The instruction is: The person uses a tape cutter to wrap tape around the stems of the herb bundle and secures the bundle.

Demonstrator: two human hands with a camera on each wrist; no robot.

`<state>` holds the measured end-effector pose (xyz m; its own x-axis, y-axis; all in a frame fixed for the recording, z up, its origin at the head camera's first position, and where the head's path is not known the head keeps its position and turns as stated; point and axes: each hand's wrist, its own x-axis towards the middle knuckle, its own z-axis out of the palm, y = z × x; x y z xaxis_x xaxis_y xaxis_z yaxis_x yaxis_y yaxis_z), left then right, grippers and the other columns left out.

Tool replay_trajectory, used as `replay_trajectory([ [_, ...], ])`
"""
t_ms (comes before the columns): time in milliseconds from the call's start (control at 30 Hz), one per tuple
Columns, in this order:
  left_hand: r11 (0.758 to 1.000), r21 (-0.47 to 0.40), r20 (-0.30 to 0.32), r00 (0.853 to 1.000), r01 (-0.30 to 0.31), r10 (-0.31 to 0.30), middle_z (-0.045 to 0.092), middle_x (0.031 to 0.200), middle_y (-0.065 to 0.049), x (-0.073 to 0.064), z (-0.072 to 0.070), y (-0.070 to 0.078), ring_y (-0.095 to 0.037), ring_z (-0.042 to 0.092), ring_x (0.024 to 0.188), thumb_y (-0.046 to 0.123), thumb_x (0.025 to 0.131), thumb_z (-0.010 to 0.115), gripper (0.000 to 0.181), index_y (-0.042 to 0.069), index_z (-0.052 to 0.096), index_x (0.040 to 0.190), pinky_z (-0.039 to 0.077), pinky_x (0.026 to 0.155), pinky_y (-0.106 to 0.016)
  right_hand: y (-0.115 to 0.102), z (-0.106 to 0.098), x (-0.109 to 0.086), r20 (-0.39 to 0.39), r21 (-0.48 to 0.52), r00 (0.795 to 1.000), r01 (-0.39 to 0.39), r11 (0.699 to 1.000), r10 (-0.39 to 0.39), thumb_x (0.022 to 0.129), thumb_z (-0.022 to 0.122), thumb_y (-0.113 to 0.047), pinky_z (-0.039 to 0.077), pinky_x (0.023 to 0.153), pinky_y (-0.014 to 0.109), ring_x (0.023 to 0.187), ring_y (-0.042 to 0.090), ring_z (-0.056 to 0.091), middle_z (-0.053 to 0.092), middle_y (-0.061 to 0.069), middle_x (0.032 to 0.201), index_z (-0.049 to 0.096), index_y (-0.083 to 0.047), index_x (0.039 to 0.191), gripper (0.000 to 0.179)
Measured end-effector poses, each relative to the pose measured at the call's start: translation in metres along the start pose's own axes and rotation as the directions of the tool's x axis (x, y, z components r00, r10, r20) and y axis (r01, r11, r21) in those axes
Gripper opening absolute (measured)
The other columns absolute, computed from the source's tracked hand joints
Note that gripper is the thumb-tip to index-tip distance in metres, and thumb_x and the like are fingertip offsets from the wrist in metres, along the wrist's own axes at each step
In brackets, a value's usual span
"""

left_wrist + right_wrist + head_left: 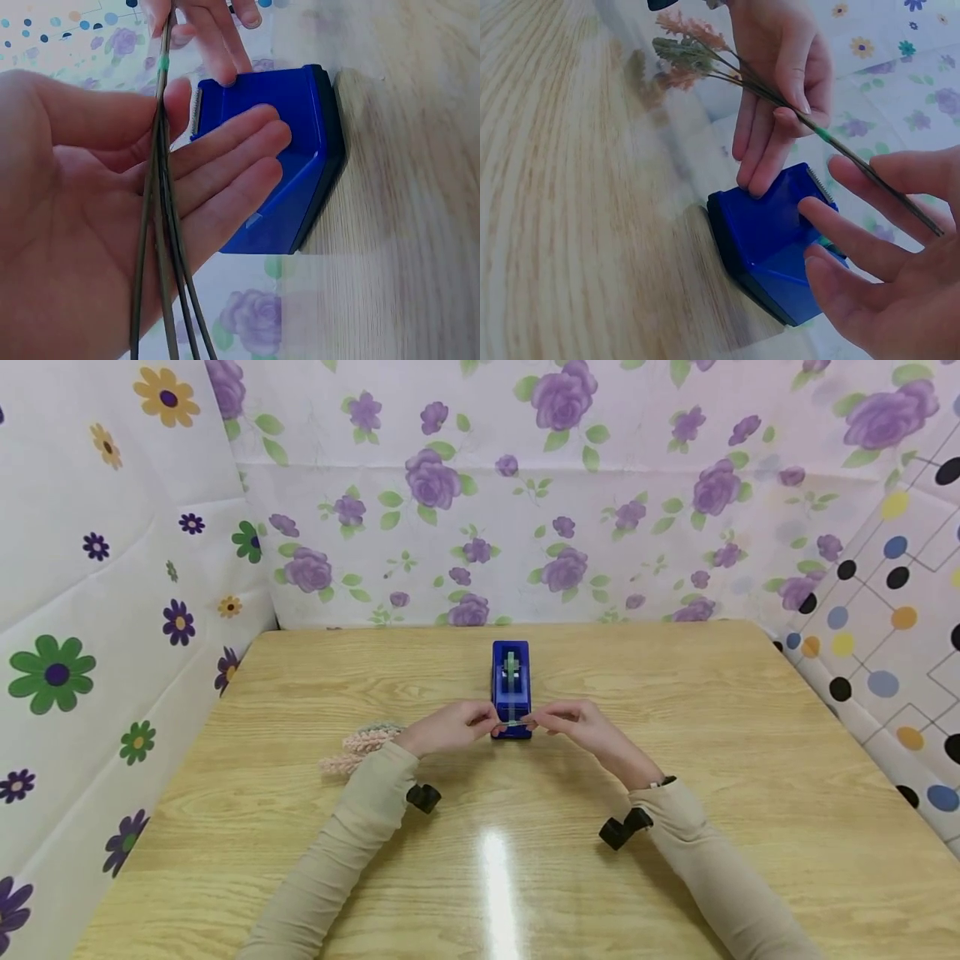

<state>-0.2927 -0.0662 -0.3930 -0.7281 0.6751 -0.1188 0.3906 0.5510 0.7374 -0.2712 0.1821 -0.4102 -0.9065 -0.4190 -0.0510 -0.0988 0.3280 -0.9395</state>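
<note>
A blue tape dispenser (498, 687) stands on the table, with a roll of tape (511, 670) in its top. In front of its toothed cutting edge (819, 182), both hands hold a bunch of artificial flowers (690, 56) by the stems (161, 202). My left hand (453, 728) pinches the stems between thumb and forefinger, its other fingers extended beside the dispenser. Toward the stem ends, the thumb and forefinger of my right hand (588, 727) pinch the stems. Between the hands, a green band (823, 133) circles the stems. The pink and grey-green heads lie left, partly behind the left wrist.
The wooden table (675, 693) extends around the dispenser. Flower-printed cloth (480, 510) hangs behind it and on the left; a dotted cloth (892, 618) hangs on the right. Black wrist cameras (423, 797) are strapped to both forearms.
</note>
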Motion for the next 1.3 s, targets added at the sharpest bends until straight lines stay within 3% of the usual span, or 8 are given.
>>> replay_trajectory([
  [233,1.0,-0.005,0.052,0.999,-0.013,0.013,0.061,0.131,-0.014,-0.001,-0.001,0.0,-0.027,0.056,0.124,0.015,0.103,0.045,0.022,0.004,0.063,0.096,0.047,0.093,-0.036,0.003,-0.003,-0.003,0.082,0.074,0.996,-0.029,0.997,0.023,0.098,0.056,-0.026,0.018,0.117,0.06,0.145,0.029,0.032,0.051,0.009,0.146,0.069,0.002,0.112,0.033],
  [467,1.0,0.01,0.02,1.0,0.001,-0.001,0.066,0.123,-0.011,0.0,-0.002,-0.002,-0.026,0.054,0.127,0.023,0.104,0.044,0.021,0.012,0.059,0.093,0.045,0.087,-0.034,0.004,-0.004,-0.003,0.083,0.092,0.996,-0.048,0.995,0.04,0.097,0.058,-0.031,0.017,0.117,0.062,0.149,0.027,0.022,0.042,0.004,0.153,0.07,0.001,0.109,0.036],
  [633,1.0,0.016,0.032,0.999,-0.023,0.022,0.059,0.134,-0.016,0.0,-0.002,-0.004,-0.031,0.05,0.131,0.019,0.104,0.043,0.023,0.005,0.059,0.097,0.043,0.074,-0.029,0.004,-0.002,-0.002,0.09,0.11,0.995,-0.054,0.992,0.044,0.097,0.058,-0.031,0.015,0.117,0.062,0.15,0.027,0.019,0.039,0.002,0.155,0.066,0.006,0.11,0.04],
  [833,0.999,0.027,0.06,0.998,-0.026,0.024,0.035,0.155,-0.019,-0.001,-0.002,-0.007,-0.036,0.06,0.091,0.019,0.105,0.04,0.029,-0.003,0.058,0.1,0.036,0.061,-0.026,0.006,0.002,0.001,0.096,0.123,0.994,-0.07,0.99,0.059,0.096,0.06,-0.034,0.016,0.117,0.061,0.151,0.027,0.014,0.034,-0.001,0.158,0.066,0.005,0.11,0.042],
  [900,0.999,0.039,0.06,0.998,-0.028,0.026,0.035,0.154,-0.019,-0.001,-0.002,-0.006,-0.03,0.06,0.083,0.018,0.105,0.04,0.028,-0.003,0.059,0.1,0.035,0.06,-0.025,0.007,0.002,0.0,0.104,0.114,0.993,-0.074,0.991,0.062,0.097,0.058,-0.035,0.019,0.117,0.06,0.15,0.027,0.018,0.035,0.001,0.157,0.065,0.003,0.113,0.042],
  [967,0.997,0.064,0.06,0.998,-0.036,0.032,0.047,0.145,-0.021,-0.001,-0.002,-0.003,-0.023,0.054,0.075,0.018,0.105,0.04,0.026,-0.001,0.058,0.1,0.035,0.06,-0.025,0.006,0.0,-0.001,0.1,0.093,0.993,-0.07,0.993,0.061,0.098,0.056,-0.036,0.028,0.113,0.057,0.144,0.027,0.033,0.046,0.006,0.15,0.065,-0.001,0.116,0.041],
  [1100,0.992,0.117,0.036,0.998,-0.047,0.043,0.062,0.118,-0.02,-0.002,0.001,0.007,-0.017,0.046,0.07,0.017,0.105,0.038,0.02,0.004,0.052,0.1,0.038,0.063,-0.025,0.002,-0.006,-0.003,0.075,0.048,0.997,-0.004,0.999,0.0,0.1,0.053,-0.034,0.046,0.093,0.048,0.112,0.024,0.062,0.068,0.012,0.122,0.064,-0.002,0.116,0.037],
  [1300,0.992,0.119,0.01,0.999,-0.05,0.049,0.062,0.116,-0.017,0.0,0.008,0.016,-0.018,0.052,0.082,0.018,0.106,0.036,0.018,0.007,0.048,0.101,0.041,0.072,-0.028,-0.004,-0.013,-0.004,0.034,0.0,0.998,0.044,0.999,-0.044,0.1,0.053,-0.035,0.048,0.08,0.041,0.09,0.015,0.065,0.074,-0.003,0.102,0.066,-0.001,0.113,0.039],
])
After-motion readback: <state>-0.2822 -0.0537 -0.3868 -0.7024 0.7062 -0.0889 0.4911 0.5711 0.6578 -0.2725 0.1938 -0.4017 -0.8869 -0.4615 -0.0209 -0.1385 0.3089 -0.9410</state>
